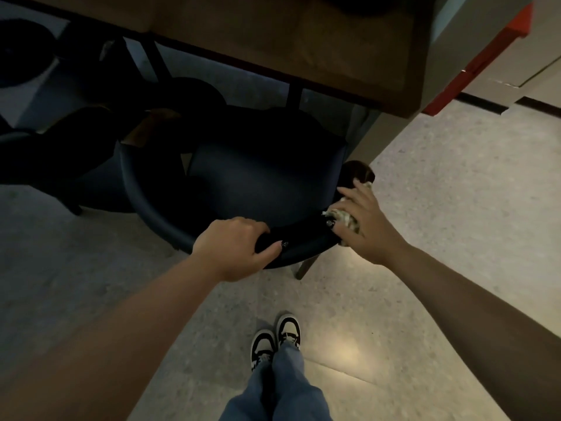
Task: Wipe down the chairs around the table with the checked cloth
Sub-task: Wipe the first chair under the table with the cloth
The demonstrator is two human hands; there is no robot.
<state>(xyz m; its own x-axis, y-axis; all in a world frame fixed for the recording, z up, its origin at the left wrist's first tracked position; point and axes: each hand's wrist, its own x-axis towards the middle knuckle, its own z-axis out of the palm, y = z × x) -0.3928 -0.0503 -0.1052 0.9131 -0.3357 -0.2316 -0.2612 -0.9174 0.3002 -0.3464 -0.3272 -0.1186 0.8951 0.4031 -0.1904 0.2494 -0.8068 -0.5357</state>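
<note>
Centre of frame: left hand [235, 247] grips top rail of dark blue chair [258, 177]. Right hand [361, 221] presses bunched checked cloth [346, 218] on rail, mid-right. Bench [273, 34] at top; shoes [274, 338] bottom centre.

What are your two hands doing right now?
Left hand: grips the dark chair's backrest rim.
Right hand: presses the checked cloth on that rim.

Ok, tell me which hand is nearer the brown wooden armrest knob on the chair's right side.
Right. The right hand, pressing the checked cloth, reaches almost to the knob; the left hand grips the chair back rim, farther left.
</note>
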